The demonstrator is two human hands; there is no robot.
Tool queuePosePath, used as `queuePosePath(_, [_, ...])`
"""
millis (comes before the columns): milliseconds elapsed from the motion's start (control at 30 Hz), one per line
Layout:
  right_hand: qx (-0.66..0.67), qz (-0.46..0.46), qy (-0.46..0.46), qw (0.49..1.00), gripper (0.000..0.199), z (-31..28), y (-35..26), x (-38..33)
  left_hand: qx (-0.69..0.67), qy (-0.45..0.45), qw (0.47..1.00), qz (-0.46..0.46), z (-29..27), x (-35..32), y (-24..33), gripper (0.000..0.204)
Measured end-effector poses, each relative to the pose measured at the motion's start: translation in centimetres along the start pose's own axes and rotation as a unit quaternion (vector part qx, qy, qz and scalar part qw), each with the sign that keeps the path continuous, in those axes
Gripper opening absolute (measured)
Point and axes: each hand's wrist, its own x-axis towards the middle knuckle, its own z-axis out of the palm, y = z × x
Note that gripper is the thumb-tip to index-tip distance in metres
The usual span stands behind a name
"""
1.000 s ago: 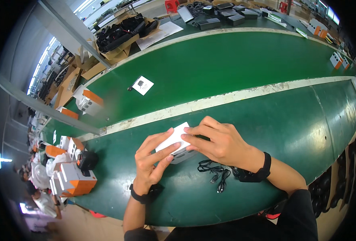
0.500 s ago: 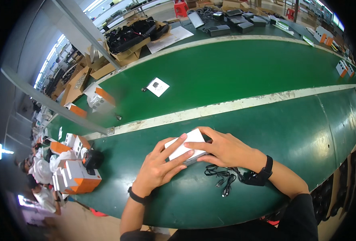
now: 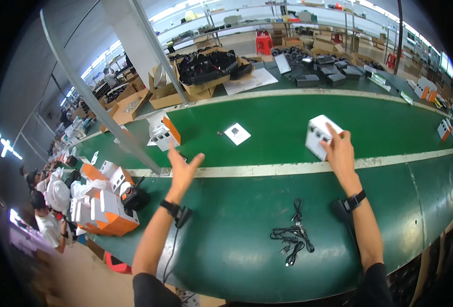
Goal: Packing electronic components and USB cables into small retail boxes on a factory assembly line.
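My right hand (image 3: 342,156) grips a white box (image 3: 317,137) with dark pictures on its side, over the far green belt, thumb and fingers at its near right side. My left hand (image 3: 183,169) is open, thumb and index finger spread, just in front of an open white-and-orange box (image 3: 166,137); whether it touches that box I cannot tell. Between the two boxes, a small white printed card (image 3: 237,134) lies flat on the belt. Several coiled black cables (image 3: 294,238) rest on the near green table (image 3: 236,220), between my forearms.
White-and-orange boxes (image 3: 115,217) stand at the table's left, a black device (image 3: 134,197) beside them. A metal post (image 3: 109,117) rises at the left of the pale rail (image 3: 267,171). Beyond the belt are a carton of black items (image 3: 206,69) and dark grey boxes (image 3: 334,71). People work far left.
My hands have parted from the white box they both held over the near table. The right has carried it forward to the belt; the left has reached forward and left. The view has tilted up.
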Motion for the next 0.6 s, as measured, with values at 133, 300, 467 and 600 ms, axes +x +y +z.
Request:
queuePosePath(133, [-0.122,0.097,0.064,0.986,0.082,-0.4,3.5,2.8,0.203,0.144,0.962,-0.117,-0.6,8.2,-6.6,0.143])
queuePosePath(300, [-0.081,0.038,-0.017,0.996,0.084,-2.9,-1.7,1.3,0.250,0.222,0.934,-0.124,-4.7,12.8,-11.8,0.155])
queuePosePath(467, [-0.067,0.040,-0.063,0.995,0.077,-2.9,-1.5,0.7,0.251,0.229,0.931,-0.134,-0.5,12.0,-9.0,0.132])
queuePosePath(600, [-0.026,-0.045,-0.146,0.988,0.066,-3.1,-1.6,0.2,0.158,0.164,0.970,0.082,0.5,9.2,-3.5,0.131])
